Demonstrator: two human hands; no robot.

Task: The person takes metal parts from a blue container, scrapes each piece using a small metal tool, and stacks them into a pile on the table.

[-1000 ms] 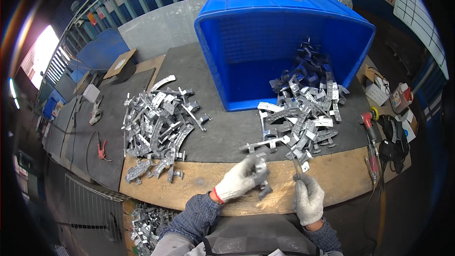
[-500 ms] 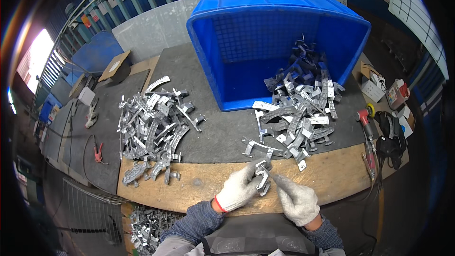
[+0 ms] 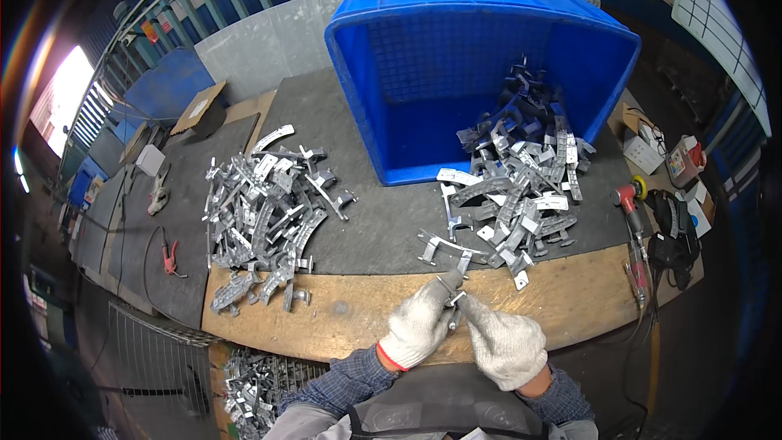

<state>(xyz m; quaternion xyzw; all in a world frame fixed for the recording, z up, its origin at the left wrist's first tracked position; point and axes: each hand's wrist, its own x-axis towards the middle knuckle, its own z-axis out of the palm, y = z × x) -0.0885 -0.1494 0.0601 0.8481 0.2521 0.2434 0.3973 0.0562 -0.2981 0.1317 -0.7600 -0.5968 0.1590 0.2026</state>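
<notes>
My left hand [image 3: 417, 324], in a white knit glove with a red cuff edge, is closed around a small grey metal bracket [image 3: 457, 300] above the wooden front strip of the bench. At the same bracket, the gloved right hand [image 3: 507, 348] has its fingertips closed against the metal; its finger ends partly hide the piece. Just beyond my hands lies a loose curved bracket [image 3: 444, 246]. It adjoins a heap of similar castings [image 3: 521, 212] that spills out of a blue plastic crate [image 3: 350, 106] tipped on its side. A second heap of brackets [image 3: 265, 212] lies to the left.
A red-handled air blow gun [image 3: 169, 259] rests at the left on the dark mat. Along the right edge lie a red pneumatic grinder [image 3: 627, 200], hoses and small boxes [image 3: 643, 151]. Below the bench at left, more castings [image 3: 252, 387] fill a wire basket.
The bracket has been turned in my left hand and now shows a narrower side. My right fingertips have moved left and up, onto it. The view has shifted slightly.
</notes>
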